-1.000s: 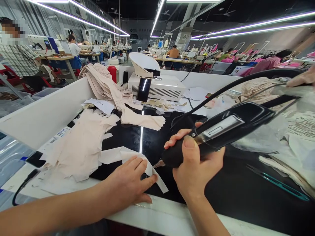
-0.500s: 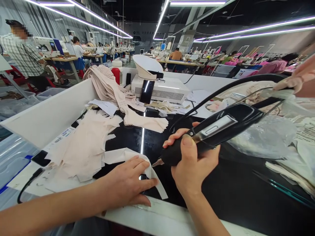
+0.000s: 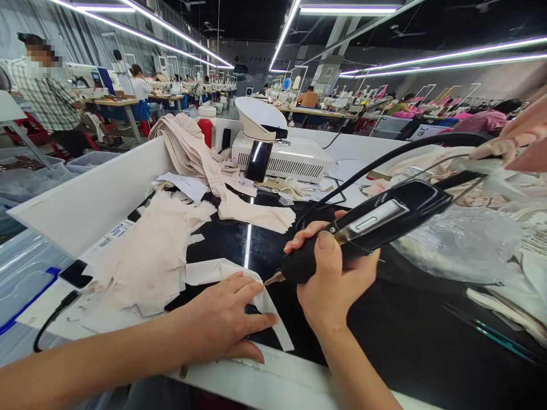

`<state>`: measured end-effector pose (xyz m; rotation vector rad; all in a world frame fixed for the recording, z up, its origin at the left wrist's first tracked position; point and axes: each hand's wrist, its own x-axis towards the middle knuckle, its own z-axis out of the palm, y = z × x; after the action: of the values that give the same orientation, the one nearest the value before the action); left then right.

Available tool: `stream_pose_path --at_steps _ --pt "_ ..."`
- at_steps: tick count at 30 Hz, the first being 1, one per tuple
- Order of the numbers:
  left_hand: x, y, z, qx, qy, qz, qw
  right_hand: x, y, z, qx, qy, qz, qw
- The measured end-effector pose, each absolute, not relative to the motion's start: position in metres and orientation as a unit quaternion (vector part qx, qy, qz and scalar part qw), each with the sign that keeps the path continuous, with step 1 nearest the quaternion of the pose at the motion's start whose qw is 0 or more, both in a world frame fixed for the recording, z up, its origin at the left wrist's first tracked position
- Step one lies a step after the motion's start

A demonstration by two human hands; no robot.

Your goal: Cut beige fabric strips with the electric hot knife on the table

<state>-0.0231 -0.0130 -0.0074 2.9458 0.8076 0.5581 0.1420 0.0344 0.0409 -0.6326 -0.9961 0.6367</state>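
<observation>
My left hand (image 3: 222, 322) lies flat with its fingers spread, pressing a white fabric strip (image 3: 222, 273) onto the black glossy tabletop (image 3: 405, 336) near the front edge. My right hand (image 3: 335, 282) is wrapped around a black corded hand tool (image 3: 380, 219). The tool's metal tip (image 3: 273, 278) points left and down, just above the strip and close to my left fingertips. Its black cable (image 3: 405, 151) arcs up to the right.
A heap of pale pink fabric pieces (image 3: 145, 256) lies at left, with a folded stack (image 3: 188, 142) behind. A white machine (image 3: 282, 151) stands at the back. Clear plastic bags (image 3: 461, 242) and another person's hand (image 3: 513, 139) are at right. Other people work at distant tables.
The view has shifted slightly. My right hand and the tool have risen a little, the tip staying over the strip. My left hand stays flat on the strip.
</observation>
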Motion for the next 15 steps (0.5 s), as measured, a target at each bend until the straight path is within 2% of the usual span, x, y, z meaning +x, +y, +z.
stream_pose_path --at_steps 15 --pt "-0.0236 -0.0129 -0.0106 0.947 0.263 0.182 0.031 0.14 0.0344 0.0408 -0.291 -0.466 0.289 0.784"
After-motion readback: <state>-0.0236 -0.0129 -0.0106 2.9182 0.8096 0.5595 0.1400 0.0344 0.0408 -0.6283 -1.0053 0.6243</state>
